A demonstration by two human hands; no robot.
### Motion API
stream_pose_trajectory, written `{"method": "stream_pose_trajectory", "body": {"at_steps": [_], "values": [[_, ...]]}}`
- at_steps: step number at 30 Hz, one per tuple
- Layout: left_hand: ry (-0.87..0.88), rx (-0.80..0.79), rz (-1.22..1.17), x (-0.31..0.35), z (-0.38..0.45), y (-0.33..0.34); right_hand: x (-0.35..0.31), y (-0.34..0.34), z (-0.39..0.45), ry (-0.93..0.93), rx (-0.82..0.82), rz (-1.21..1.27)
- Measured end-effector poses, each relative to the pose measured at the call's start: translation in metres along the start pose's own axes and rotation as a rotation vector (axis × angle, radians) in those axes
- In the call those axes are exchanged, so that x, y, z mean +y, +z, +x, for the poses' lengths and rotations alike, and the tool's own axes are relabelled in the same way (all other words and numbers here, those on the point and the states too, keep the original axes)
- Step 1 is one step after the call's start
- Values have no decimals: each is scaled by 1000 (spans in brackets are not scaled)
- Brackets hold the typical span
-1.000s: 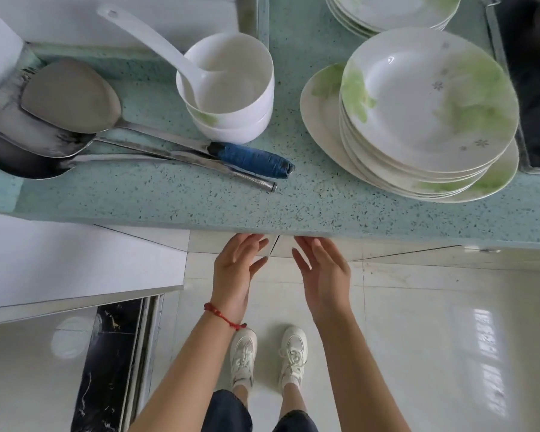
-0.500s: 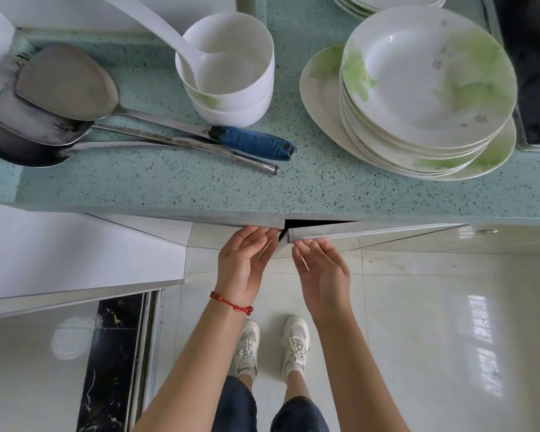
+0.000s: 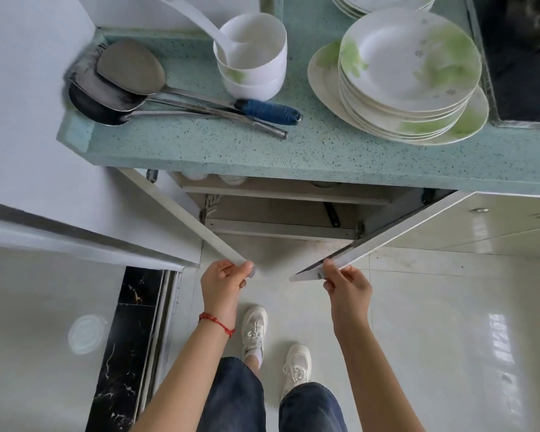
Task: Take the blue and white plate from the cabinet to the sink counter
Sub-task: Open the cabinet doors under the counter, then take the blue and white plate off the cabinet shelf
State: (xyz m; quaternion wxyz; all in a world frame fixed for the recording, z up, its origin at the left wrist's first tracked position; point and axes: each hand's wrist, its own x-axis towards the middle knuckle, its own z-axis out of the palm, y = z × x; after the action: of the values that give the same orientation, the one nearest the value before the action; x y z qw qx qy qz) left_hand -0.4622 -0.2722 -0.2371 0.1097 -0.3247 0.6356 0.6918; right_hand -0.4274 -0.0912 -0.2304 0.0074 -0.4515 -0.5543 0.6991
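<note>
Both cabinet doors are swung wide now, where half a second back only the right one was cracked: the left hand (image 3: 228,280) has its grip pinched on the left door (image 3: 181,218) edge and the right hand (image 3: 346,283) on the right door (image 3: 396,233) edge. Above the grips the tabletop (image 3: 325,157) carries a stack of green-flowered plates (image 3: 409,76), white bowls (image 3: 251,62) with a ladle (image 3: 190,17), and metal spatulas (image 3: 131,76). Can't spot the blue and white plate; the tabletop's lip hides most of the shelves (image 3: 281,194), just some pale rims peeking out.
</note>
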Motion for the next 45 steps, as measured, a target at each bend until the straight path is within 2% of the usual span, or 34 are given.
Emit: {"method": "stream_pose_trajectory", "body": {"at_steps": [9, 14, 25, 29, 33, 35, 37, 41, 45], "values": [[147, 114, 256, -15, -29, -63, 10, -62, -22, -72, -9, -163], [179, 219, 284, -17, -43, -92, 16, -95, -33, -112, 41, -250], [222, 345, 530, -17, -61, -160, 27, -176, -52, -176, 302, -271], [295, 369, 631, -12, -63, -182, 32, -197, -53, -196, 405, -276], [471, 388, 852, -12, -75, -191, 37, -207, -67, -181, 473, -206], [598, 322, 986, -17, -84, -187, 39, -202, -84, -176, 488, -262], [683, 189, 1069, -20, -95, -176, 41, -191, -105, -219, 467, -426], [846, -37, 1255, -24, -120, -146, 47, -159, -141, -406, 232, -685], [915, -116, 1382, -23, -131, -119, 43, -142, -144, -539, 73, -976]]}}
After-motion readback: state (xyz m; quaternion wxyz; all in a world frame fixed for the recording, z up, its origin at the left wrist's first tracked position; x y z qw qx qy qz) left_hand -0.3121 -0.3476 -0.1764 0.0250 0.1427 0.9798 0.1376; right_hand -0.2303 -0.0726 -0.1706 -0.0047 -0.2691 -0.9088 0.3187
